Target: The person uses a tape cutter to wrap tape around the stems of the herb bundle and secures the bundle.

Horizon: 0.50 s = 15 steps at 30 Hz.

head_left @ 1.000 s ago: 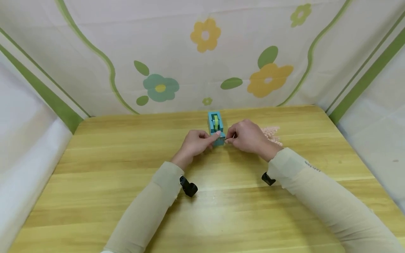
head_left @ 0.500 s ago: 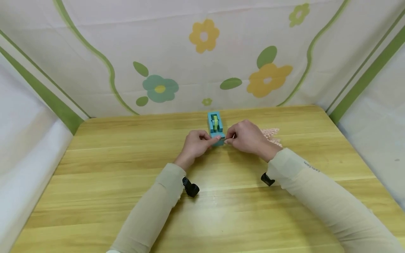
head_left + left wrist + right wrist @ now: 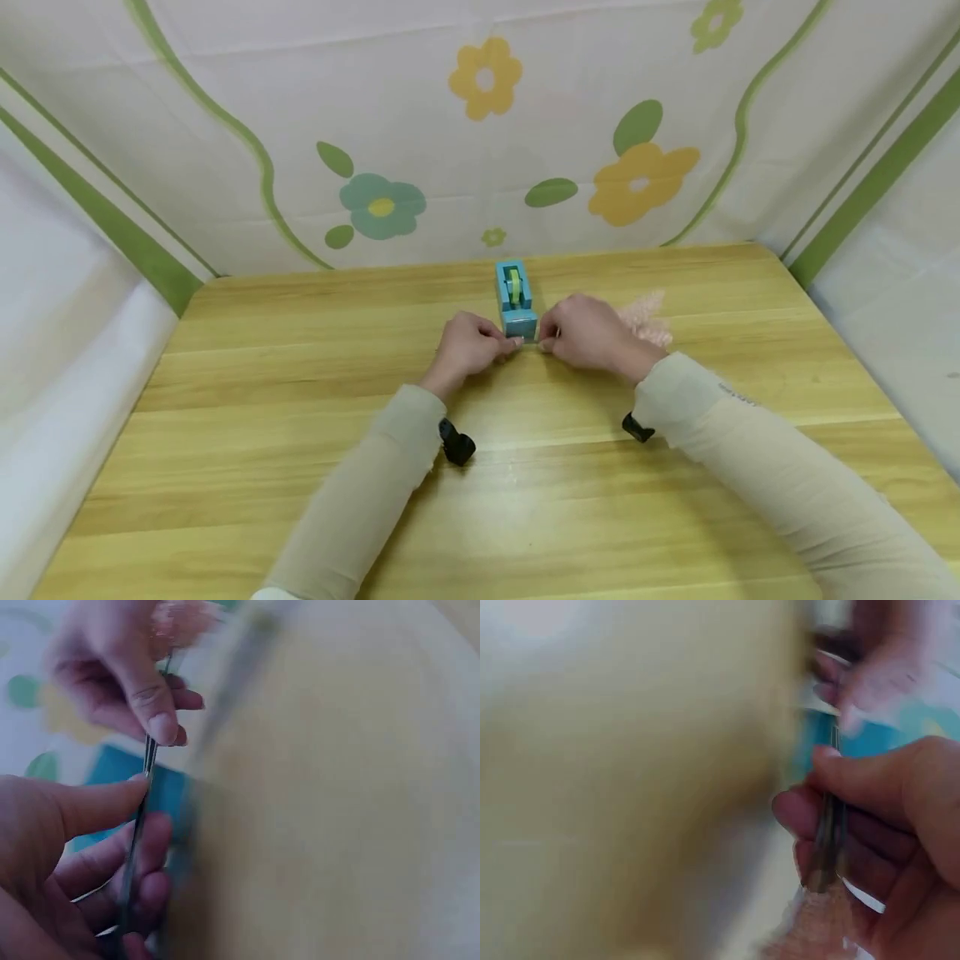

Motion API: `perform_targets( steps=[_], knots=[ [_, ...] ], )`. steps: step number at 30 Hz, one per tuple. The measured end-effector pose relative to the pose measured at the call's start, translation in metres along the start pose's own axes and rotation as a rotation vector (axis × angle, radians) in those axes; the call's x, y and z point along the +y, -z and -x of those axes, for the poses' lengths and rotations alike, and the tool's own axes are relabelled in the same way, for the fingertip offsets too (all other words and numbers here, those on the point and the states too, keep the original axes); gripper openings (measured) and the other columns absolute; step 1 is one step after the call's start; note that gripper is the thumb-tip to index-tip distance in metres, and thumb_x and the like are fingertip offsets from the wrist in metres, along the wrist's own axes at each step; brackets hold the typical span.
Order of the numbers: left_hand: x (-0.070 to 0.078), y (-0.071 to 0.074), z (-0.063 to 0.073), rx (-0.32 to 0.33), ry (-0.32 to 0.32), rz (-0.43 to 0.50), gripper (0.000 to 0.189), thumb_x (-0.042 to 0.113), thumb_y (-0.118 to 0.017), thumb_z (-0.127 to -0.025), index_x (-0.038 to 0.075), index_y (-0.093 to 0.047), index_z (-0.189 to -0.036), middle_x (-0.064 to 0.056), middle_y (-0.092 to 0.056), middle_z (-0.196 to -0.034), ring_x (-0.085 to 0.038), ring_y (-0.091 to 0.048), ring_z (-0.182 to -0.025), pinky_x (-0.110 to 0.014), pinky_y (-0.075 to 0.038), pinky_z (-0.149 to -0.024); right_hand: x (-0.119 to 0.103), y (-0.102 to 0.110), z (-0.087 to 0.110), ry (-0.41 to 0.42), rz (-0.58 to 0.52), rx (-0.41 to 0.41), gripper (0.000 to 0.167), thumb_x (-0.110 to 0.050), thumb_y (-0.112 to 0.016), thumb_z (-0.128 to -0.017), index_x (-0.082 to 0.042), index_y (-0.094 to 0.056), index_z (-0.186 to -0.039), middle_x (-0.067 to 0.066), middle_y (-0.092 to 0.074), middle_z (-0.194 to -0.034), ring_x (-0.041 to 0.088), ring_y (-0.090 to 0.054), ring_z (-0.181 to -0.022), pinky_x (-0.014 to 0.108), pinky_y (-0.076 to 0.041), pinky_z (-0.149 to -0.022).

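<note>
In the head view my left hand [image 3: 471, 343] and right hand [image 3: 587, 332] face each other just in front of a blue tape dispenser [image 3: 520, 323]. Between them runs a thin bundle of dark flower stems [image 3: 151, 756]. My left thumb and fingers pinch the stems toward one end. The right hand grips them closer to the pale pink flowers [image 3: 647, 318], which stick out behind it in the head view. Blur in the wrist views hides whether any tape is on the stems.
A yellow-green roll of tape [image 3: 515, 286] sits in the dispenser near the back edge of the wooden table [image 3: 300, 450]. Behind the table hangs a white cloth [image 3: 247, 75] with printed flowers; white cloth also closes both sides.
Both hands have come slightly toward me, uncovering the dispenser's front. The left thumb has moved down from the dispenser's front top edge. Both hands keep their hold on the stems.
</note>
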<state>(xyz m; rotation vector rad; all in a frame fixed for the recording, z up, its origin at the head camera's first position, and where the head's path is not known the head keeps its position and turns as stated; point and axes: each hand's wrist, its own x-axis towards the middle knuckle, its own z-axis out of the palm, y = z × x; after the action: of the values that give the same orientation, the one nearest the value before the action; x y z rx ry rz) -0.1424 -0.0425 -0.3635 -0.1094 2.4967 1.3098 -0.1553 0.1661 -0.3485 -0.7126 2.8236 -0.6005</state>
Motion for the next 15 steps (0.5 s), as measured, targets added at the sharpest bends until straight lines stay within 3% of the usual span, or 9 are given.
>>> perform_targets(
  steps=[3,7,15],
  knots=[
    [-0.001,-0.001,0.004,0.004,-0.027,-0.044,0.028,0.034,-0.086,-0.094,0.009,-0.085,-0.082,-0.004,-0.078,-0.077,-0.013,-0.057,-0.065,-0.025,-0.043,-0.056,0.0,-0.003,0.004,-0.01,0.005,-0.03,0.012,-0.017,-0.077,-0.099,-0.016,-0.081,-0.088,-0.003,-0.078,-0.086,0.015,-0.064,-0.074,0.037,-0.055,-0.074],
    [-0.001,0.006,0.011,-0.026,-0.018,0.043,0.026,0.034,-0.089,-0.092,0.01,-0.085,-0.086,-0.006,-0.08,-0.082,-0.016,-0.058,-0.069,-0.027,-0.043,-0.059,-0.002,-0.001,0.014,-0.015,-0.055,0.036,0.013,-0.018,-0.081,-0.098,-0.016,-0.079,-0.085,-0.004,-0.075,-0.082,0.014,-0.061,-0.07,0.036,-0.052,-0.071],
    [-0.002,0.023,0.019,-0.276,-0.061,0.14,0.02,0.021,-0.081,-0.099,0.002,-0.085,-0.104,-0.015,-0.082,-0.095,-0.017,-0.071,-0.074,-0.03,-0.06,-0.071,-0.01,-0.01,0.033,0.385,0.183,0.29,0.012,-0.008,-0.085,-0.092,-0.012,-0.077,-0.085,-0.002,-0.074,-0.083,0.009,-0.064,-0.064,0.03,-0.058,-0.062]
  ],
)
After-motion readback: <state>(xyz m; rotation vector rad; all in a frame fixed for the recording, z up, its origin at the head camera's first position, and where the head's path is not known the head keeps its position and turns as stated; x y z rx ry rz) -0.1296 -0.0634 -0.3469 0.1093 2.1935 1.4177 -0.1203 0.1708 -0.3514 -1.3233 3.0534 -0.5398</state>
